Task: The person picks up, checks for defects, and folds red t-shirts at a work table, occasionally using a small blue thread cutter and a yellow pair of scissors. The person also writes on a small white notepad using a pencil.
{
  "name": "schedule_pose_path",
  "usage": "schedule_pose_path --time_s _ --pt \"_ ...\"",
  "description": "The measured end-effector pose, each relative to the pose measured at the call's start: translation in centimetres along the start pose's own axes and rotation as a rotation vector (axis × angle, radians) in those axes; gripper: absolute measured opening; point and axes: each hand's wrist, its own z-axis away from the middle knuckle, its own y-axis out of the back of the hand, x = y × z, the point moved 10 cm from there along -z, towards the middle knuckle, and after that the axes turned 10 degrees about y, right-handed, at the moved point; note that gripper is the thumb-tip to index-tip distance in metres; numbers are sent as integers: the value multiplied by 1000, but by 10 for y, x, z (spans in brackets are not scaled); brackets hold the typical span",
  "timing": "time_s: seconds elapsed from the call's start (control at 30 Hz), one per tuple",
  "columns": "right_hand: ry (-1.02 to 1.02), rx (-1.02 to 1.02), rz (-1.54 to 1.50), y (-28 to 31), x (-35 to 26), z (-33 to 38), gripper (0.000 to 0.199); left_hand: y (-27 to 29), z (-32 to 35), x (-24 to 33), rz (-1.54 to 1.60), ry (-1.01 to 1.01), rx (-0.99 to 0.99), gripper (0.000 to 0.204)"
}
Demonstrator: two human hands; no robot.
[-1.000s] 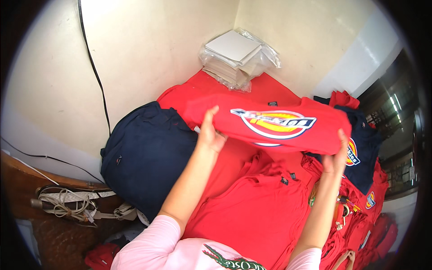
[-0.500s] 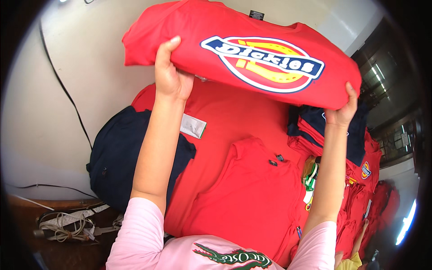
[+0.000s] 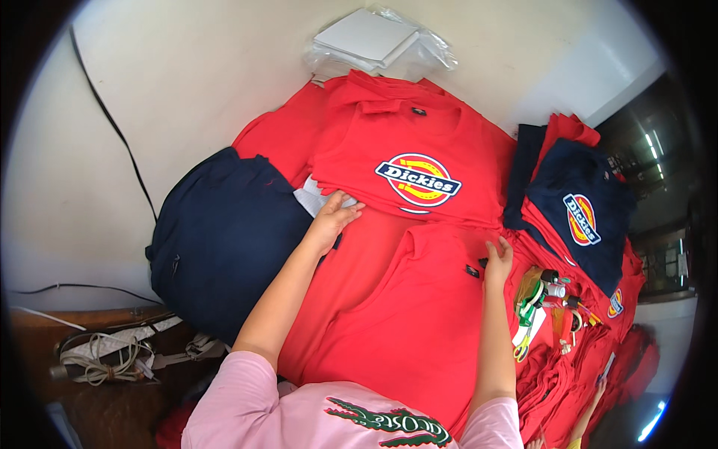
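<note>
Your left hand lies flat and unclenched on the lower left hem of the red logo T-shirt, spread face-up at the pile's far edge, while your right hand, also grasping nothing, rests on the red shirt beneath, seemingly smoothing

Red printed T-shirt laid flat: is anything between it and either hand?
Nothing visible. The left hand rests on the lower left edge of the red cotton T-shirt with an oval chest print; the right hand lies just below its hem, on another red shirt.
</note>
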Motion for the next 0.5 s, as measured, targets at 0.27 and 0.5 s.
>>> schedule_pose_path --time_s 0.27,0.5 --pt "564 -555 129 -131 -170 97 19 42 42 97 -1468 -349 618 48" --pt "754 -701 281 -282 -157 153 26 79 2 96 -1425 -74 761 53"
